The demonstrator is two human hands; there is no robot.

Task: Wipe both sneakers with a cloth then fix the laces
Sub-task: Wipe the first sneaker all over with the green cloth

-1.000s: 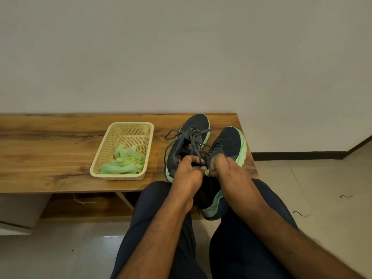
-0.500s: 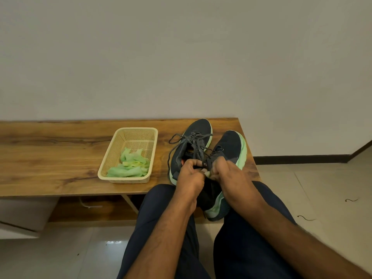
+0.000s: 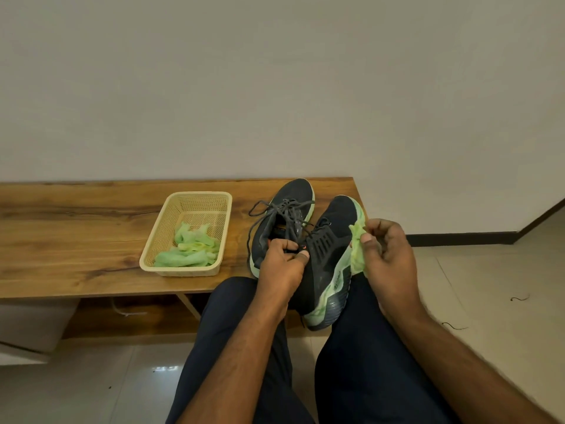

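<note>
Two dark sneakers with light green soles are in front of me. The left sneaker [image 3: 286,209] rests on the wooden bench [image 3: 76,240], its grey laces loose. The right sneaker [image 3: 328,258] is tilted on its side, heel over my lap, and my left hand [image 3: 279,266] grips it at the collar. My right hand [image 3: 386,255] pinches a light green cloth [image 3: 357,249] against the right sneaker's outer side near the sole.
A cream plastic basket [image 3: 171,234] with more green cloths [image 3: 191,250] sits on the bench to the left of the sneakers. The bench ends just right of the sneakers. My legs in dark trousers [image 3: 367,362] fill the foreground over a tiled floor [image 3: 489,286].
My right hand has moved away from the laces to the sneaker's right side and now holds the green cloth. The right sneaker has turned more onto its side.
</note>
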